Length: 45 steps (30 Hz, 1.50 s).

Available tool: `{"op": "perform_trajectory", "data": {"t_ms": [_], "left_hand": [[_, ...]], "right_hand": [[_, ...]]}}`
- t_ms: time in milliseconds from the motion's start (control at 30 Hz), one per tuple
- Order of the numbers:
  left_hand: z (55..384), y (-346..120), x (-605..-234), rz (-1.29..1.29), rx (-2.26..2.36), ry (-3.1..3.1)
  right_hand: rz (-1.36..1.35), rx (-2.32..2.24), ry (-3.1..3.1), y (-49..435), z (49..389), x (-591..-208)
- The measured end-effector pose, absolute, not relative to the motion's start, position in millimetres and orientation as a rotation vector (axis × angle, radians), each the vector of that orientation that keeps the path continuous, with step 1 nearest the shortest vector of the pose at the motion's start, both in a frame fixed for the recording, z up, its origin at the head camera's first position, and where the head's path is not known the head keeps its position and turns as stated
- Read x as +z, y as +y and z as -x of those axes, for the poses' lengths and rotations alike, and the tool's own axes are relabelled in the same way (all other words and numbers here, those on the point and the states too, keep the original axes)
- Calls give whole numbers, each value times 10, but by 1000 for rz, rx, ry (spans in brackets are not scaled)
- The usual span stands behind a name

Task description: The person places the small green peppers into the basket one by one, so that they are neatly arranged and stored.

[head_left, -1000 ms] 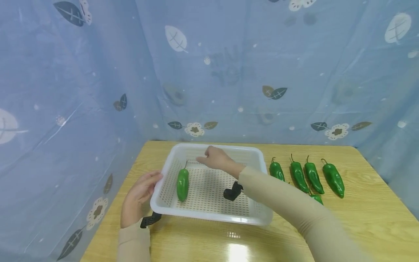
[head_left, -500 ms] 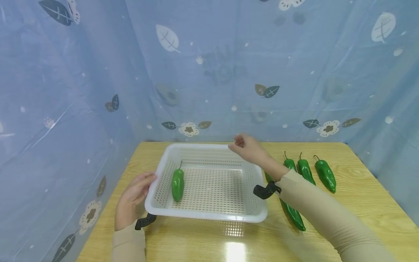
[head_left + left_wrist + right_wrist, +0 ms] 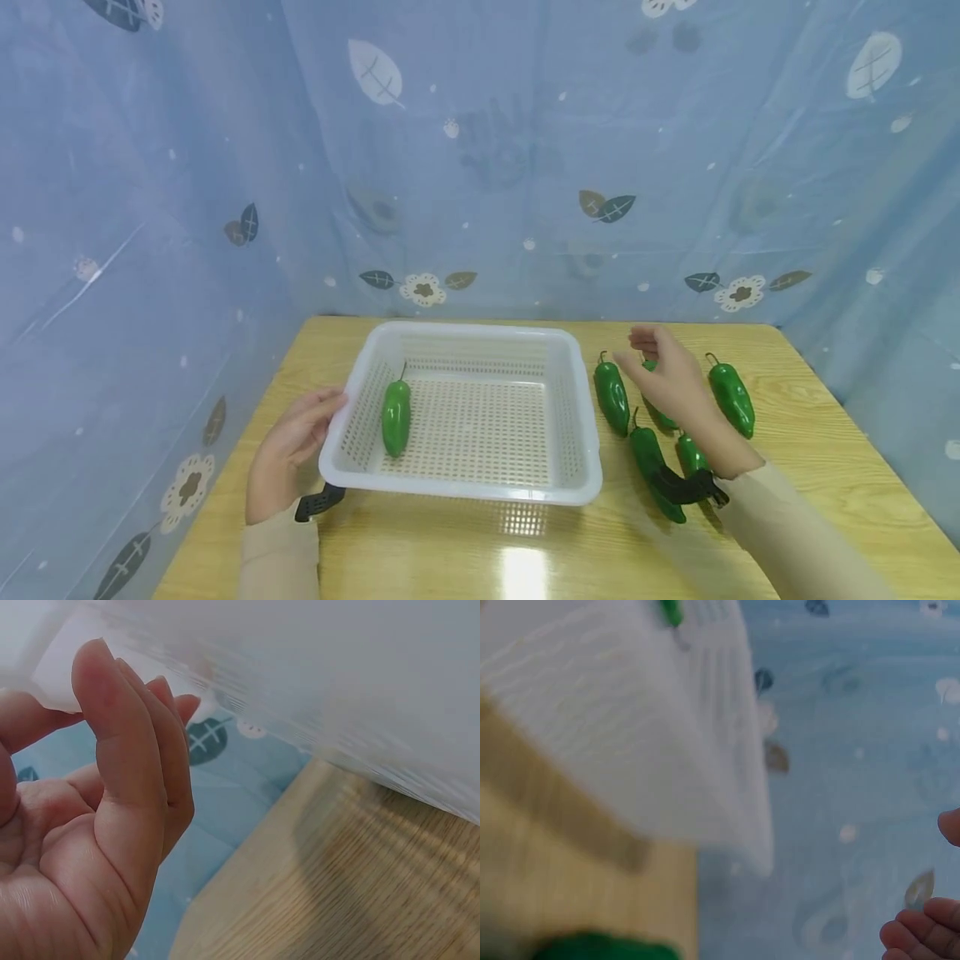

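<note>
While the left hand (image 3: 296, 433) pinches a white basket (image 3: 461, 490), the right hand (image 3: 663, 375) hangs loosely spread

At the left side of the perforated basket, the left thumb and fingers nip the rim between them. One green pepper (image 3: 396, 418) lies inside, along the basket's left wall, its stem pointing toward the far rim. The basket is on the left half of the wood-grained counter (image 3: 420, 550), its far rim near the counter's far edge.

Right of the basket, the right hand is above the counter, thumb apart from gently bent fingers, with nothing between them. Beneath it, a partly hidden pepper (image 3: 660, 410) shows; whether the two touch cannot be told. Just beside the basket's right wall lies another pepper (image 3: 612, 396). Closer to the counter's near edge are a long pepper (image 3: 651, 462) and one (image 3: 691, 452) partly covered by the black wrist mount (image 3: 686, 486). A fifth loose pepper (image 3: 731, 398) is nearest the counter's far right corner.

Both forearms wear beige sleeves (image 3: 802, 542), and a second black mount (image 3: 321, 502) is at the left wrist. Behind the counter hangs a blue curtain (image 3: 525, 167) printed with leaves and flowers. The right wrist view is blurred around the basket.
</note>
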<state>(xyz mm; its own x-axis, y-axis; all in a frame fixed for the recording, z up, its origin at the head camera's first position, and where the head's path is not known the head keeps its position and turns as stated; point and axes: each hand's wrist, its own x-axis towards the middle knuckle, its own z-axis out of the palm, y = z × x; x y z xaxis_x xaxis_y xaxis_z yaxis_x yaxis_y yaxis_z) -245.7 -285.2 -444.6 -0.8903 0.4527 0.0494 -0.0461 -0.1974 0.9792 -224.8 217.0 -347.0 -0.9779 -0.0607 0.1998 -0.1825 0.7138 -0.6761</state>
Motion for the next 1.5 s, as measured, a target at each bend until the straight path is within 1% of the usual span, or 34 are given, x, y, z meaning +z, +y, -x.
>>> {"op": "perform_trajectory", "data": {"t_ms": [167,333,433,600,833,1100,1300,1500], "left_hand": [[2496,-2838,-4442,-449,2158,1737],[2468,-2858,-4463,-360,2157,1734],[2462,-2864,-4469,-357,2170,1724],[2471,-2873,-4487,-393,2176,1692],[2453,-2889,-4466,-402,2194,1618],[2505,-2878,-4462,-413,2183,1644],[2498,-2871,-4454,-390,2194,1665],[2492,-2855,-4440,-355,2195,1683]], "right_hand": [[-131,947,-2687,2453,1986,-3696],[-26,937,-2685,2704,1725,-4004],[43,960,-2708,2820,1620,-4172],[136,973,-2740,2948,1496,-4348],[169,980,-2784,3011,1452,-4459],[154,986,-2800,3056,1435,-4601],[183,1000,-2857,3091,1423,-4726],[194,982,-2873,3091,1416,-4761]]}}
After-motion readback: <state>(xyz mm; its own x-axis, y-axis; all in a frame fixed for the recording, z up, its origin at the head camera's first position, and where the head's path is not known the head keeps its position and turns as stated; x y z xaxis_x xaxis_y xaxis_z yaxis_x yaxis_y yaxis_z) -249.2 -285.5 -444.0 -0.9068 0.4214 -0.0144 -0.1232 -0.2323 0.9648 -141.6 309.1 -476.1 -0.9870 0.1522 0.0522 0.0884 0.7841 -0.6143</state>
